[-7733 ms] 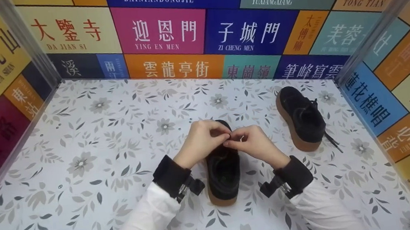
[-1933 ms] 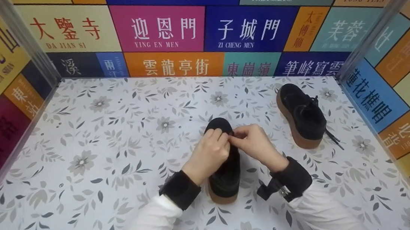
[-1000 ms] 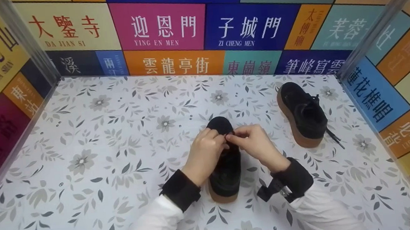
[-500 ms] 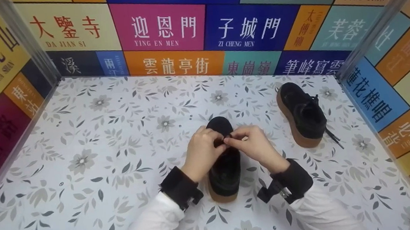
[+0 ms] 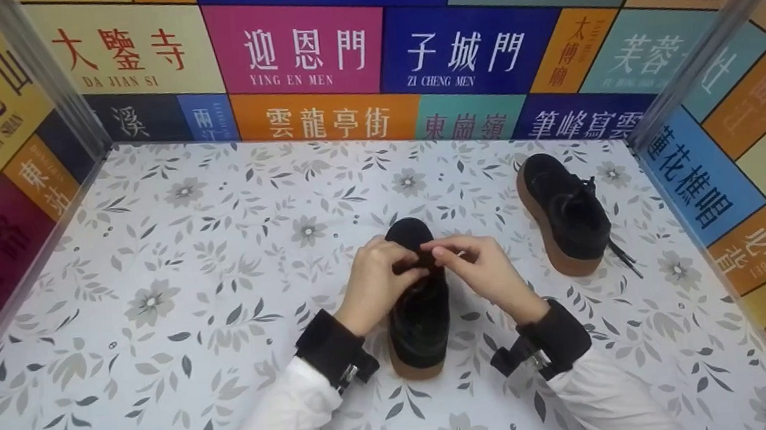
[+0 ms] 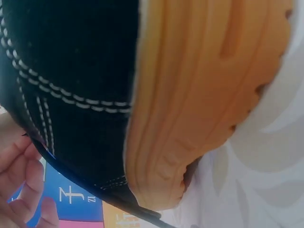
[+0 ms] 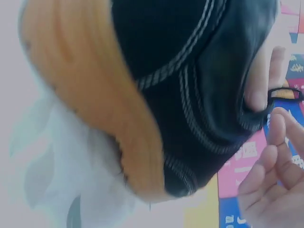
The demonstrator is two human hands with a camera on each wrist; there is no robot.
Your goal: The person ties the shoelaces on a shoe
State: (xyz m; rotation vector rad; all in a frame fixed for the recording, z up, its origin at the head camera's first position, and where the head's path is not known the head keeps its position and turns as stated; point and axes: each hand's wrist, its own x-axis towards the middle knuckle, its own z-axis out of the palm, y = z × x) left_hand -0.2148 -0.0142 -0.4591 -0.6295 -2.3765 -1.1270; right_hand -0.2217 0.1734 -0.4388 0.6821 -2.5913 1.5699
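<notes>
A black shoe (image 5: 422, 330) with white stitching and a tan sole stands in the middle, toe away from me. My left hand (image 5: 375, 282) bends over its lacing, thumb and fingertips pinching the black shoelace (image 7: 285, 92), a loop of which shows in the right wrist view. From the right side my right hand (image 5: 483, 268) brings thumb and index finger to the same lace, their tips close together on it. In the left wrist view a lace strand (image 6: 76, 178) slants down along the shoe's side. My fingers hide most of the knot area.
A second black shoe (image 5: 569, 214) stands at the right rear, its laces trailing beside the heel. White floral cloth (image 5: 218, 259) covers the surface. Panels with coloured lettering (image 5: 297, 54) close off the back and both sides, with clear corner posts (image 5: 46, 79).
Both hands stay over the near shoe's laces. Over the last half second my right hand has shifted slightly right, its fingertips parting from my left. The second shoe remains in place.
</notes>
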